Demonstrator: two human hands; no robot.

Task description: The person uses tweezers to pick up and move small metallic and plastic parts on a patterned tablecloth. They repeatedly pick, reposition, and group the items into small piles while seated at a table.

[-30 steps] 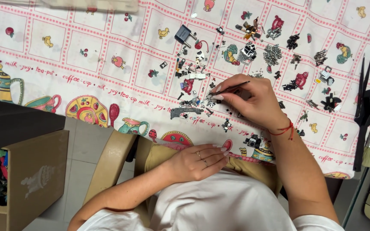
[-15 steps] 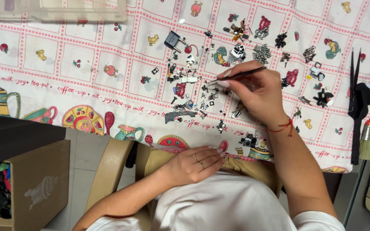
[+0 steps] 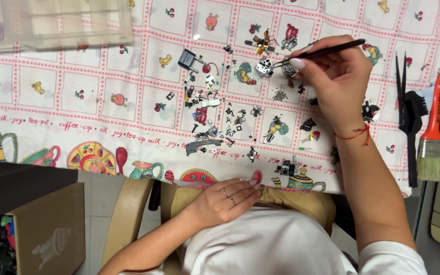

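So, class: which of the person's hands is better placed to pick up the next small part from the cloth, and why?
The right hand: it is over the scattered small parts and holds black tweezers, tips at a small metal piece. The left hand rests in the lap, off the patterned tablecloth.

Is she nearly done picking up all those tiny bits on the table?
Not nearly. Dozens of small parts lie scattered on the patterned tablecloth. The clear plastic box looks almost empty. In hand: the right hand holds tweezers, tips at a small grey piece. The left hand rests in her lap.
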